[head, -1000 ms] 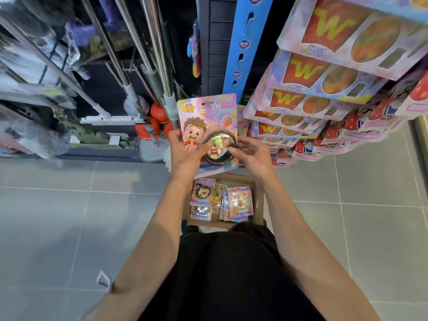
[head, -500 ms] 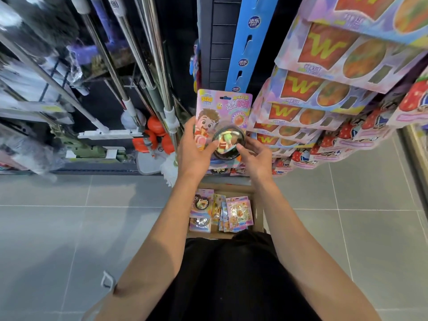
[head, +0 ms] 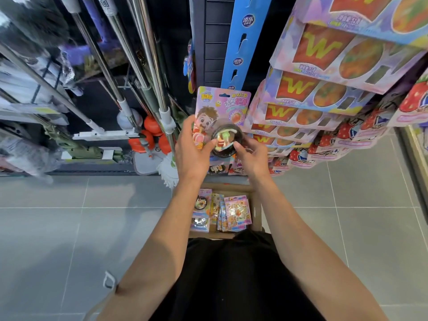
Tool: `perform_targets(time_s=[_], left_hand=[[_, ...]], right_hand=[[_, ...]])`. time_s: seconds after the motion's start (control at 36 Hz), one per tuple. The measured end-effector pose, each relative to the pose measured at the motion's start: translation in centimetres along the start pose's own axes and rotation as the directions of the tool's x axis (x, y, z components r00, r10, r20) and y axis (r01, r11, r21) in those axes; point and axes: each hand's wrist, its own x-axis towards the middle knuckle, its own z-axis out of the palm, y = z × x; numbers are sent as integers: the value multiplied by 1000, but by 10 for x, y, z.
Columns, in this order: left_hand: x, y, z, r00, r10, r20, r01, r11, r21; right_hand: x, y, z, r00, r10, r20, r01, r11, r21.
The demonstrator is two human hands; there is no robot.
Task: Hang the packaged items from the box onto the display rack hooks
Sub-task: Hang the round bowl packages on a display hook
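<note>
I hold a pink carded package [head: 222,105] with a cartoon boy and a round black blister bowl, upright in front of the display rack. My left hand [head: 193,154] grips its left edge, thumb on the bowl. My right hand [head: 252,156] pinches the bowl's lower right side. Its top hang hole sits just under the blue hanging strip [head: 240,40]. Below, a cardboard box [head: 257,205] on the floor holds several more packaged items [head: 236,212]. The hooks themselves are hidden.
Stacked pink boxes with a yellow W [head: 324,89] and strawberry packs [head: 361,133] hang close on the right. Mop and broom poles [head: 148,66] lean at the left, with orange mop heads [head: 150,128]. Grey tiled floor [head: 69,228] surrounds the box.
Both hands have lifted the pink package upward and toward the rack, from just above the box to just under the blue strip. The view has tilted up a little.
</note>
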Motion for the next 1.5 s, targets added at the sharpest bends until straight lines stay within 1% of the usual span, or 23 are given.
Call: perform_targets(time_s=[0.14, 0.25, 0.42, 0.53, 0.64, 0.72, 0.86, 1.0, 1.17, 1.28, 1.39, 1.5], left_hand=[[0, -3, -1, 998, 25, -62, -20, 998, 66], [0, -5, 0, 995, 57, -80, -46, 990, 132], [-2, -3, 7, 996, 67, -55, -60, 990, 129], [-6, 2, 15, 997, 60, -44, -56, 994, 98], [-8, 3, 16, 998, 44, -39, -42, 998, 49], [-5, 2, 16, 999, 40, -34, -39, 998, 43], [2, -4, 17, 999, 41, -18, -40, 999, 35], [8, -12, 19, 999, 54, 9, -54, 998, 31], [13, -21, 22, 997, 23, 73, -23, 1000, 7], [16, -25, 25, 994, -22, 104, 24, 1000, -14], [20, -30, 24, 982, -91, 168, 98, 995, -34], [32, -34, 18, 966, -110, 233, 108, 994, 23]], right_hand=[[9, 7, 10, 997, 35, 63, -36, 999, 17], [12, 5, 16, 989, 103, 107, -110, 992, 63], [19, 8, 9, 981, 170, 91, -181, 974, 137], [14, 9, -2, 988, 144, 61, -153, 972, 178], [12, 11, -6, 994, 100, 43, -106, 982, 156], [13, 11, -6, 997, 80, 12, -81, 990, 117], [15, 13, -4, 997, 72, -42, -69, 995, 77], [16, 19, -6, 994, 86, -64, -81, 994, 71], [16, 26, -11, 992, 94, -90, -91, 995, 38], [17, 27, -13, 989, 93, -118, -92, 996, 11], [16, 28, -10, 988, 70, -139, -75, 997, -33], [14, 27, -5, 982, 52, -181, -65, 996, -63]])
